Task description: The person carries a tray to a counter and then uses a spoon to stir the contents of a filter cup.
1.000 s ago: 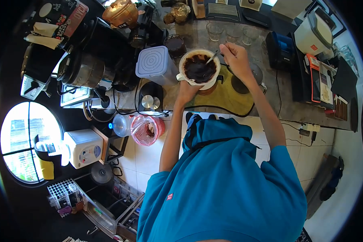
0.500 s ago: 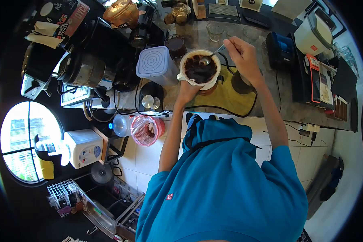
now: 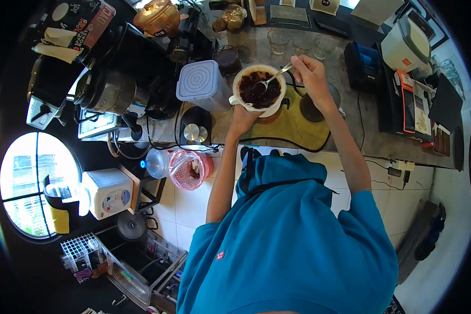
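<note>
A white coffee dripper [image 3: 235, 99] holds dark wet coffee grounds [image 3: 256, 91] and stands above a mustard-coloured mat [image 3: 309, 133]. My left hand [image 3: 244, 120] is closed round the lower part of the dripper on its near side; its fingertips are hidden beneath it. Pinched in my right hand [image 3: 310, 73], right of the dripper, is the handle of a metal spoon [image 3: 281, 71], whose bowl dips into the grounds. A dark round kettle [image 3: 312, 108] sits on the mat below my right forearm.
Left of the dripper stand a lidded plastic container [image 3: 198, 81] and a glass of dark liquid [image 3: 227, 59]. Glasses [image 3: 279, 42] line the back. A black printer [image 3: 363, 65] is at the right. A pink bin [image 3: 191, 170] stands below the counter edge.
My right hand has moved slightly down and to the right. The spoon's bowl has shifted down and a little left, from the upper grounds deeper towards their middle.
</note>
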Available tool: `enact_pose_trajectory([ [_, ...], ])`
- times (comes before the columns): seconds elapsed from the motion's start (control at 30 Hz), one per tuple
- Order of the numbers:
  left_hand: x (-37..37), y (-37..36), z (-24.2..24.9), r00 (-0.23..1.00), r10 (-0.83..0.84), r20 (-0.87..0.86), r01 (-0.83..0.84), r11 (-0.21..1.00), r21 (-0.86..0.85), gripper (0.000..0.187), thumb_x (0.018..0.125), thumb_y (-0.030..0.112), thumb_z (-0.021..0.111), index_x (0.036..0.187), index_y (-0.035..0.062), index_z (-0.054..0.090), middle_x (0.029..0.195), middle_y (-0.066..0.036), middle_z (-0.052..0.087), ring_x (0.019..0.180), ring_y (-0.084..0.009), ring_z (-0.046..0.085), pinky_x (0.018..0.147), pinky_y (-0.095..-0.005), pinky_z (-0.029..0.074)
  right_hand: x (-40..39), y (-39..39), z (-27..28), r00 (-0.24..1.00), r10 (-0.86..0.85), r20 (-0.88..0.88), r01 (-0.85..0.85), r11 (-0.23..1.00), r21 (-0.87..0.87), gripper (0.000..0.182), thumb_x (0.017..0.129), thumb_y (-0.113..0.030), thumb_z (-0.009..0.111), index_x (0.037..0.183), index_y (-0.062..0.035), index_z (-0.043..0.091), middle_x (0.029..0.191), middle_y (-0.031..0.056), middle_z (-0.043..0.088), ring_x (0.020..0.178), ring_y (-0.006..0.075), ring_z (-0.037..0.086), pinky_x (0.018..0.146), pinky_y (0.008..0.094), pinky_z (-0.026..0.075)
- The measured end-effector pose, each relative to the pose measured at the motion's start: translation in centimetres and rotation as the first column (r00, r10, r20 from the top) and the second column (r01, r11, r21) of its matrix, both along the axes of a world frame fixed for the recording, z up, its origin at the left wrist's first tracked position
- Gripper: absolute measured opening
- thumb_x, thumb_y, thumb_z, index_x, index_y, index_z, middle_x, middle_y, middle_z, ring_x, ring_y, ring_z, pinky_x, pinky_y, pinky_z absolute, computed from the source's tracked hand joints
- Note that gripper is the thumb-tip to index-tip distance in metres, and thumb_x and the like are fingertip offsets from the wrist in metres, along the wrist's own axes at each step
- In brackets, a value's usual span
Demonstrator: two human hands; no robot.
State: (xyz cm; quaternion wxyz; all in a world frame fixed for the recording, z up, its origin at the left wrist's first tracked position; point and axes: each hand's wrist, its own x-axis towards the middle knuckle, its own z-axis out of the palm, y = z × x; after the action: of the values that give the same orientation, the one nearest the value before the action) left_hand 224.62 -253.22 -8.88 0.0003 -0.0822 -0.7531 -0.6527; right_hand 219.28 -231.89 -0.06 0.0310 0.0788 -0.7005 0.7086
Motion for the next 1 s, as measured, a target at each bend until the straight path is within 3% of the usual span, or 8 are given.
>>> enact_pose_trajectory([
  [0.2,-0.2,0.0,-0.5,1.000,0.004,-0.009,-0.004,1.000,0.000,0.065,0.071,0.010,0.081,0.127,-0.0012,0.049,0.122,-0.011,0.059,0.109,-0.0212,0.058,0.097,-0.0326,0.045,0.8,-0.1,3.2,0.986,-0.013,-0.165,0.025,0.997,0.076,0.031,0.097,-0.024,0.056,0.078,0.0005,0.059,0.056,-0.0029,0.048,0.052,0.0037,0.041,0.049,0.0237,0.031],
  [0.37,-0.1,0.0,-0.5,0.999,0.014,-0.043,-0.014,1.000,-0.010,0.066,0.071,0.010,0.081,0.127,-0.0016,0.049,0.122,-0.012,0.059,0.110,-0.0221,0.058,0.098,-0.0331,0.045,2.3,-0.4,5.9,0.916,-0.029,-0.400,0.192,0.906,0.376,0.028,0.094,-0.023,0.059,0.084,0.0031,0.058,0.055,0.0096,0.046,0.049,0.0161,0.041,0.050,0.0327,0.034],
  [0.5,-0.1,0.0,-0.4,0.999,0.023,-0.025,-0.023,1.000,-0.015,0.068,0.070,0.010,0.081,0.128,-0.0015,0.047,0.122,-0.012,0.059,0.110,-0.0224,0.058,0.098,-0.0335,0.045,2.6,-0.5,5.8,0.926,0.000,-0.377,0.206,0.837,0.506,0.027,0.093,-0.022,0.060,0.084,0.0034,0.059,0.056,0.0133,0.045,0.049,0.0209,0.038,0.051,0.0349,0.035],
  [0.7,0.1,0.2,0.4,1.000,0.025,-0.016,-0.025,1.000,-0.010,0.061,0.069,0.006,0.081,0.122,-0.0039,0.052,0.118,-0.014,0.061,0.107,-0.0223,0.059,0.095,-0.0341,0.047,1.9,-1.1,1.8,0.957,-0.124,-0.261,0.225,0.886,0.406,0.027,0.092,-0.019,0.059,0.078,0.0047,0.056,0.054,0.0116,0.043,0.049,0.0157,0.038,0.050,0.0357,0.033],
  [0.8,-0.2,0.2,-0.2,0.999,0.008,-0.046,-0.006,0.999,0.032,0.064,0.070,0.008,0.080,0.125,-0.0026,0.049,0.120,-0.012,0.060,0.109,-0.0217,0.058,0.097,-0.0341,0.046,0.4,-0.4,-0.5,0.987,-0.106,-0.120,0.140,0.937,0.321,0.027,0.091,-0.018,0.059,0.075,0.0036,0.057,0.053,0.0054,0.044,0.051,0.0096,0.039,0.049,0.0312,0.032],
  [0.87,-0.2,0.0,-0.4,0.999,-0.004,-0.047,0.006,0.999,0.042,0.068,0.070,0.009,0.080,0.129,-0.0012,0.047,0.123,-0.011,0.058,0.111,-0.0212,0.057,0.100,-0.0340,0.044,0.1,-0.4,-0.7,0.999,-0.036,0.002,0.036,0.998,0.046,0.029,0.092,-0.020,0.059,0.072,0.0010,0.058,0.055,-0.0014,0.046,0.053,0.0049,0.039,0.049,0.0263,0.030],
  [1.0,-0.2,0.1,-0.7,0.999,0.005,-0.045,-0.004,1.000,0.022,0.063,0.070,0.008,0.080,0.125,-0.0024,0.050,0.120,-0.012,0.061,0.107,-0.0213,0.059,0.095,-0.0336,0.047,0.4,0.0,1.0,0.998,-0.053,-0.036,0.053,0.999,0.009,0.030,0.094,-0.021,0.058,0.071,-0.0015,0.058,0.058,-0.0042,0.049,0.053,0.0026,0.039,0.049,0.0235,0.029],
])
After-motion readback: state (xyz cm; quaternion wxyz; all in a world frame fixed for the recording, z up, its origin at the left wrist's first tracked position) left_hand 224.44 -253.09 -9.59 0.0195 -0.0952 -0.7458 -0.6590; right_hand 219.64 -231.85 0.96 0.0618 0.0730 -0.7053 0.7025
